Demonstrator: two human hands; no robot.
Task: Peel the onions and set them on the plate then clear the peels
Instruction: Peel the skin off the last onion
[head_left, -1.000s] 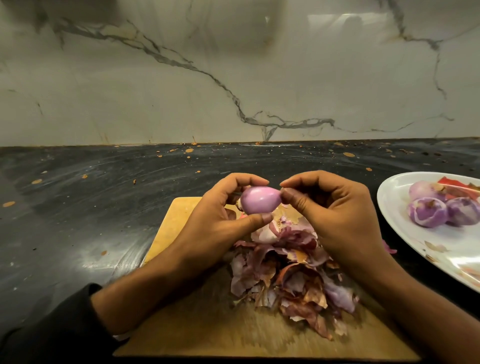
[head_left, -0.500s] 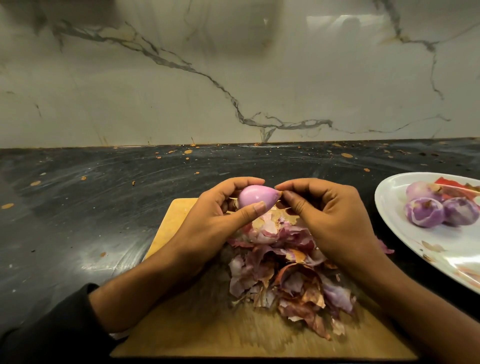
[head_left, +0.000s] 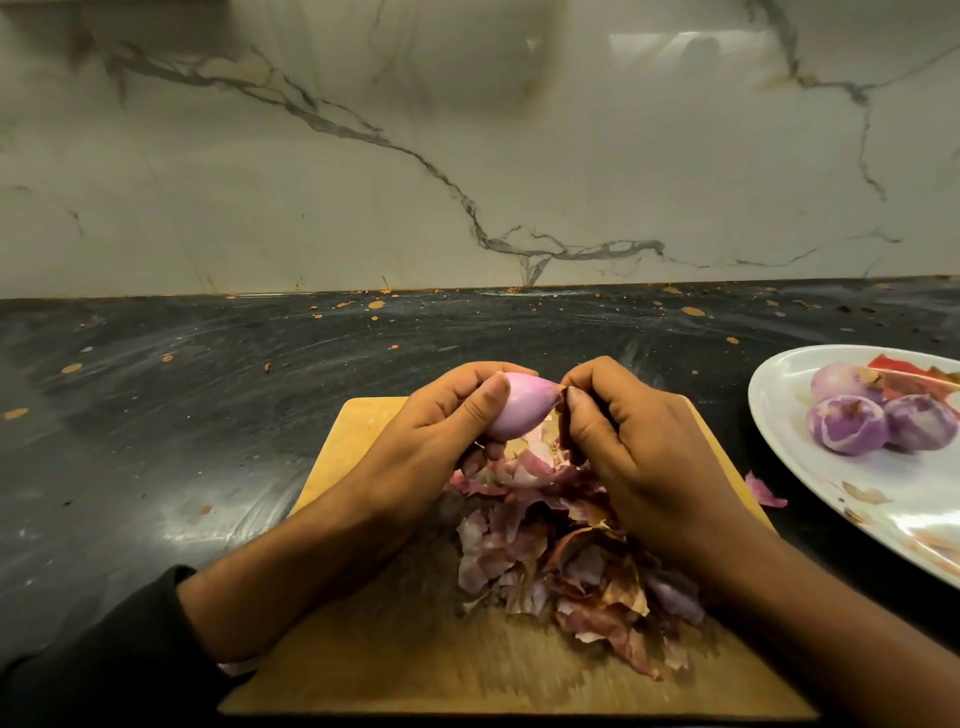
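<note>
A dark speckled surface (head_left: 218, 415) meets a veined marble wall (head_left: 467, 156). Above the cutting board (head_left: 363, 421), the left hand (head_left: 436, 431) grips the onion (head_left: 519, 405); its long axis lies sideways, tip toward the right hand (head_left: 639, 447), which pinches it.

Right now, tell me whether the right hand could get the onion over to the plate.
Probably yes. The right hand is pinching the tip of the onion, which the left hand grips. The plate lies to its right with bare countertop between, nothing blocking.
</note>
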